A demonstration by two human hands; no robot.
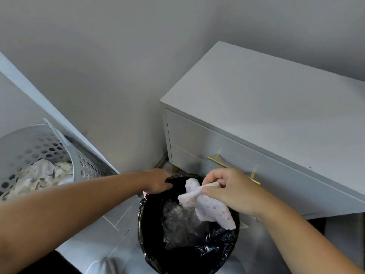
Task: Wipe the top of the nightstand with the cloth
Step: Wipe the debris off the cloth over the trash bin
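The white nightstand (266,107) stands at the right, its top bare, with a gold handle (233,169) on the drawer front. My right hand (231,189) pinches a white cloth with pink dots (207,206), which hangs over the mouth of a bin lined with a black bag (150,244). My left hand (158,181) grips the far rim of that bin. Both hands are below and in front of the nightstand's left corner.
Crumpled clear plastic (177,220) lies inside the bin. A white perforated laundry basket (39,147) with pale fabric in it stands at the left, beside a slanted white panel (59,115). Grey walls meet behind. The floor is pale tile.
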